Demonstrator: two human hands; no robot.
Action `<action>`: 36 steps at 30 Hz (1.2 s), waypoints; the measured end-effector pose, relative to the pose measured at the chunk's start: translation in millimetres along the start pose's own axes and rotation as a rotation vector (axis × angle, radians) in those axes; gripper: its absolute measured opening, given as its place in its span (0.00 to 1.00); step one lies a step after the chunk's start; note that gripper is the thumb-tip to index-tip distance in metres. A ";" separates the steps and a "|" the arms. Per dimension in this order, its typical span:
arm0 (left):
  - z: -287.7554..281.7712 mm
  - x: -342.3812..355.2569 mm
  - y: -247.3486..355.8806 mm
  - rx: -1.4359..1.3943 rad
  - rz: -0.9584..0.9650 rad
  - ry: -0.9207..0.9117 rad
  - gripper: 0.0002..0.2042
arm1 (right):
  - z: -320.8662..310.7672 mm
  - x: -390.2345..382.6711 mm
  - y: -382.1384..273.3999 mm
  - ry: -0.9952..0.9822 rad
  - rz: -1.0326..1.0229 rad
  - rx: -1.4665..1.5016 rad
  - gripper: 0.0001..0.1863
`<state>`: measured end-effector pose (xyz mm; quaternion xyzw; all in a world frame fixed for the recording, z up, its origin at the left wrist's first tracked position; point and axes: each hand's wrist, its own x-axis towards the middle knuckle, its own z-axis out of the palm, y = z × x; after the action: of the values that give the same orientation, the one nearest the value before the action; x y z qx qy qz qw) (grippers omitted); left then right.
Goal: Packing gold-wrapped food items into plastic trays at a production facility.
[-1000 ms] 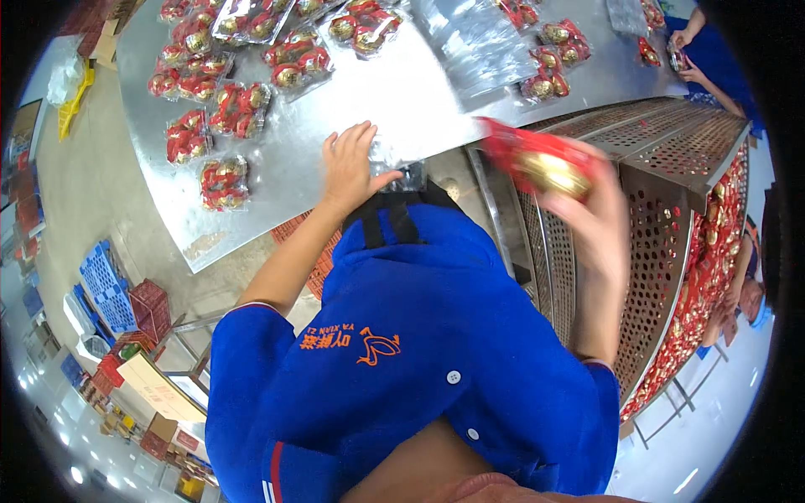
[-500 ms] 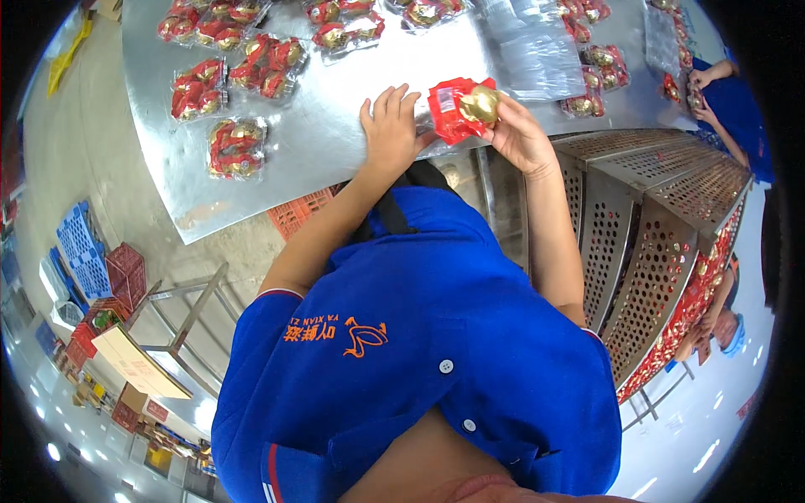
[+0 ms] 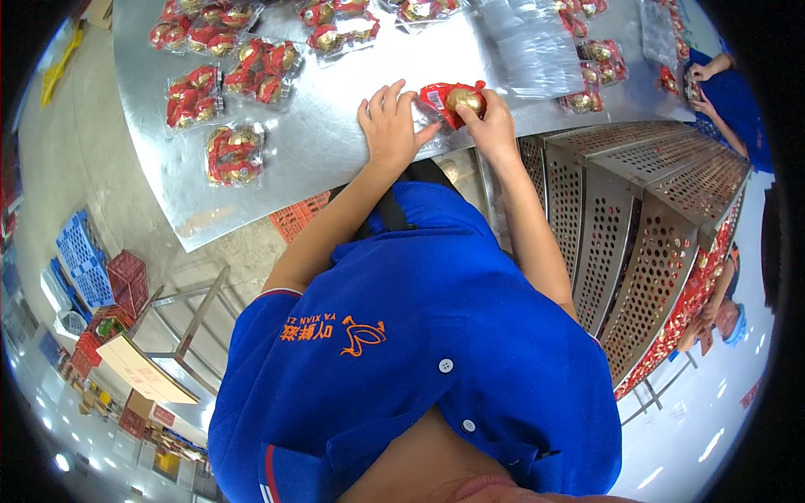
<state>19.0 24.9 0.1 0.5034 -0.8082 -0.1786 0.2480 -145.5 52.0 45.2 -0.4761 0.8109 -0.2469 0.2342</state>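
My left hand (image 3: pixel 388 136) rests at the steel table's near edge (image 3: pixel 207 225) with fingers spread and thumb toward a red packet (image 3: pixel 436 101) with a round gold foil item at one end. My right hand (image 3: pixel 490 130) grips that packet by the gold end, just right of the left thumb; whether it touches the tabletop I cannot tell. Several clear packs of red and gold items (image 3: pixel 236 156) lie across the left and back of the table, and a stack of clear plastic bags (image 3: pixel 537 54) lies behind my right hand.
A perforated steel bin (image 3: pixel 620 168) full of red-wrapped items stands right of me. A co-worker in blue (image 3: pixel 736 101) handles something at the table's right end; another person (image 3: pixel 725 323) is beyond the bin. Blue crates (image 3: pixel 84 251), red crates (image 3: pixel 126 281) and a metal frame (image 3: pixel 197 310) are at lower left.
My right hand has carried the packet up and leftward from beside the bin to the table's middle edge, turning it. My left hand has shifted right and slightly farther onto the table.
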 end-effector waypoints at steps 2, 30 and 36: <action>2.5 -0.2 1.4 -0.011 0.013 0.024 0.29 | -5.1 6.8 -3.2 -0.120 -0.092 -0.044 0.24; -2.7 35.7 8.8 -0.277 0.167 -0.256 0.30 | 35.4 19.2 -4.3 -0.280 -0.351 -0.123 0.11; -4.2 38.9 42.2 -0.058 0.001 -0.287 0.22 | -121.1 -72.8 -27.5 0.247 -0.627 0.206 0.11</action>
<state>-23.5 7.7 34.9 0.4650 -0.8300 -0.2720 0.1443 -170.0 126.4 165.9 -0.6422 0.6182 -0.4433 0.0940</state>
